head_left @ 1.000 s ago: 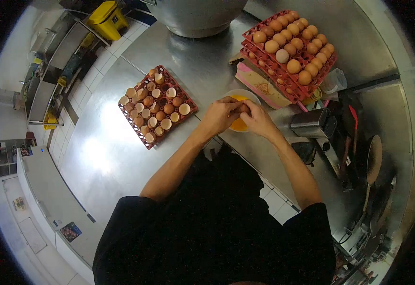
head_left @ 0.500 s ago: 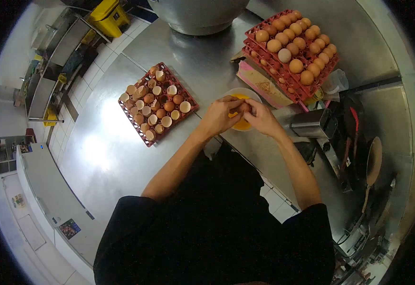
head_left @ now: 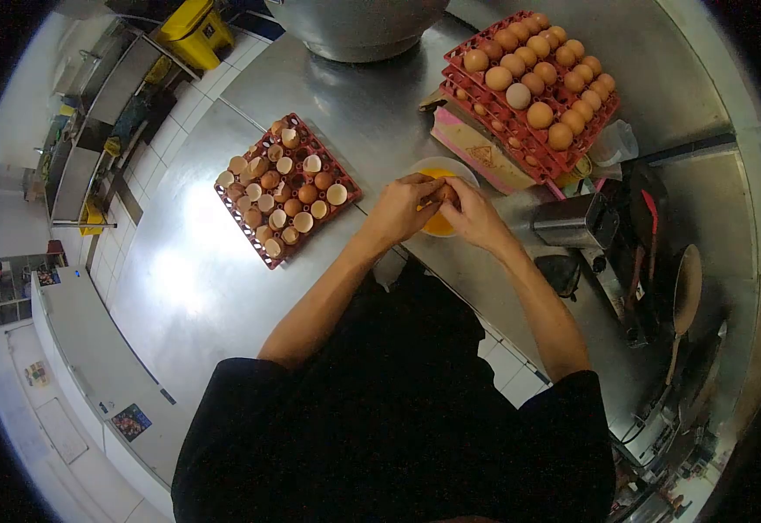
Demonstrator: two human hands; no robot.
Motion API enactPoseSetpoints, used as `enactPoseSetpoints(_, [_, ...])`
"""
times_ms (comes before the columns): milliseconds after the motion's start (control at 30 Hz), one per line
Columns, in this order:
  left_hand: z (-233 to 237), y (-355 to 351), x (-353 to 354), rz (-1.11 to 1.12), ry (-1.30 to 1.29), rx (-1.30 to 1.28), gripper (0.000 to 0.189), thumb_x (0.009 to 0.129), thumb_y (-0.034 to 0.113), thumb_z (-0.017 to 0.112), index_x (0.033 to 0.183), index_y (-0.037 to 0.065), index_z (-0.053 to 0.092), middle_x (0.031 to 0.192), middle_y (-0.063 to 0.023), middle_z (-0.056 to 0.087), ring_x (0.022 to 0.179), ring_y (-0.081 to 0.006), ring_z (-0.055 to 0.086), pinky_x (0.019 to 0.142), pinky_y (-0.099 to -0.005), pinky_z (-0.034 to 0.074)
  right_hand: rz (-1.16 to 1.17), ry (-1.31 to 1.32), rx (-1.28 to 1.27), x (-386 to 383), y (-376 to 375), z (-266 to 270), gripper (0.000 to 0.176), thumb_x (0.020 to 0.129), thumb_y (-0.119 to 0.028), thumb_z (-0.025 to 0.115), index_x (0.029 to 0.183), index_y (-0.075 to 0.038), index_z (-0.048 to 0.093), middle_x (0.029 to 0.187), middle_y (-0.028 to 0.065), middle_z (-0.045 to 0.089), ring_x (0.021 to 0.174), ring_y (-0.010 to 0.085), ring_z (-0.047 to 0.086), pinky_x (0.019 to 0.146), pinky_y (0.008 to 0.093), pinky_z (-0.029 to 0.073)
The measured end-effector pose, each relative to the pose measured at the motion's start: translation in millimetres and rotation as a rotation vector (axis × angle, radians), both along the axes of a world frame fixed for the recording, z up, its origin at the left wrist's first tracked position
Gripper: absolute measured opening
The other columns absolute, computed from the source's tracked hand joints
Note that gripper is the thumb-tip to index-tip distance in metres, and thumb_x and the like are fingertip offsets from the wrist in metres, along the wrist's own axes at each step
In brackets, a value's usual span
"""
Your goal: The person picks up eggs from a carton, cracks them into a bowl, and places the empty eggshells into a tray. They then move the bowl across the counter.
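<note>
the left hand (head_left: 397,211) and right hand (head_left: 480,219) pinch a brown eggshell (head_left: 440,193) over a bowl (head_left: 466,173) of yellow egg (head_left: 439,226).

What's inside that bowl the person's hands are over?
Yellow-orange liquid, probably egg, shows in the bowl. The left hand and right hand cover its middle, so what lies there can't be seen.

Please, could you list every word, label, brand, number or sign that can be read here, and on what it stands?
No text is readable.
Yellow bin: dark marking, too small to read.
White appliance: small marks, too small to read.
Dark sticker on it: too blurred to read.
Pink-edged box: printed mark, too blurred to read.
</note>
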State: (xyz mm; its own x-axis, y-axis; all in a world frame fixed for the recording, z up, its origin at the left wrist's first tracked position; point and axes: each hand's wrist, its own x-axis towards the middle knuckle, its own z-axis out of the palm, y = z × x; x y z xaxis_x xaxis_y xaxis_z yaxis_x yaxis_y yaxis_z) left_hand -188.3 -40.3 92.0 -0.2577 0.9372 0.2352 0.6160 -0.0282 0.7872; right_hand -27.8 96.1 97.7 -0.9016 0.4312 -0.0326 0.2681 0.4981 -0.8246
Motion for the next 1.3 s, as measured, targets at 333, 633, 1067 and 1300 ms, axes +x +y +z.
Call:
enactPoseSetpoints(333, [3,0,9,0.064,0.030,0.007,0.042,0.090,0.015,0.079,0.130,0.002,0.076,0.120,-0.0211,0.078,0.102,-0.0389,0.078,0.090,-0.0454,0.063,-0.035,-0.041,-0.072,3,3,2,0.042,0.100,-0.012,0.063,0.137,0.008,0.061,0.129,0.0266,0.068,0.120,0.0404,0.068,0.105,0.0456,0.053])
enactPoseSetpoints(633, [3,1,13,0.112,-0.069,0.025,0.048,0.087,0.017,0.082,0.132,0.001,0.075,0.115,-0.0192,0.079,0.096,-0.0324,0.080,0.087,-0.0397,0.065,-0.067,0.025,-0.150,9,6,2,0.043,0.102,-0.011,0.064,0.140,0.009,0.063,0.128,0.0237,0.071,0.118,0.0322,0.071,0.103,0.0397,0.055])
enactPoseSetpoints(1067, [9,2,11,0.109,-0.047,0.042,0.040,0.083,0.018,0.079,0.120,0.000,0.079,0.110,-0.0206,0.080,0.093,-0.0355,0.080,0.087,-0.0424,0.064,-0.136,-0.006,-0.315,11,6,0,0.039,0.103,-0.011,0.066,0.139,0.006,0.067,0.107,0.0118,0.079,0.095,0.0156,0.076,0.085,0.0314,0.059])
enactPoseSetpoints(1300, [11,3,6,0.082,-0.230,-0.048,0.041,0.089,0.014,0.078,0.125,-0.004,0.077,0.109,-0.0215,0.081,0.096,-0.0276,0.082,0.088,-0.0373,0.065,-0.123,0.061,-0.315,17,14,12,0.038,0.099,-0.010,0.068,0.134,0.006,0.070,0.109,0.0144,0.079,0.093,0.0184,0.076,0.082,0.0340,0.060])
